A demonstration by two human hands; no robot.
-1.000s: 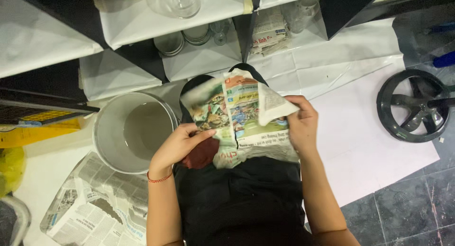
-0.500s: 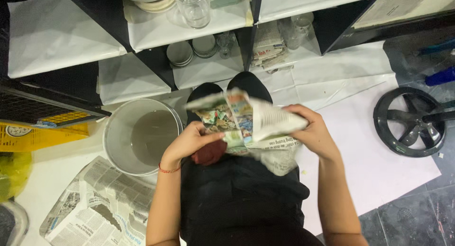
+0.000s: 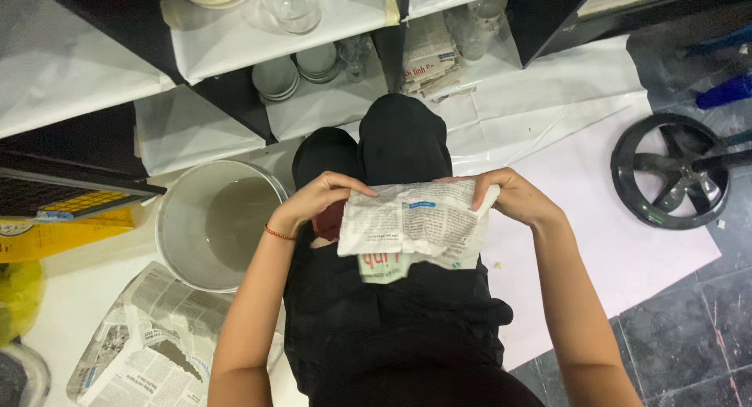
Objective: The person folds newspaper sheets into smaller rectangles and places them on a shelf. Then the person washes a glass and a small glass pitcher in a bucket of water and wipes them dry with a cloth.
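Far left of the newspaper bundle [image 3: 415,227], a yellow box [image 3: 55,231] lies by the dark shelf frame, and nearer in, spread newspaper sheets [image 3: 157,336] cover the floor below a round grey bucket [image 3: 219,223] with murky water in it. Just right of the bucket comes the left hand [image 3: 317,199], a thin red band at its wrist, fingers pinching the bundle's upper left corner, with something dark red peeking out just under that hand. The bundle itself sits over the person's lap, on the black trousers [image 3: 392,321], folded flat and wide with print showing, a lower flap hanging toward the knees. Above it, stacked white bowls [image 3: 294,70] and a glass jar [image 3: 290,3] stand on the paper-lined shelves. At the bundle's right edge the right hand [image 3: 513,199] clamps the upper right corner, thumb on top. Well to the right of the bundle, a black spoked wheel [image 3: 670,172] rests on the dark tiles.
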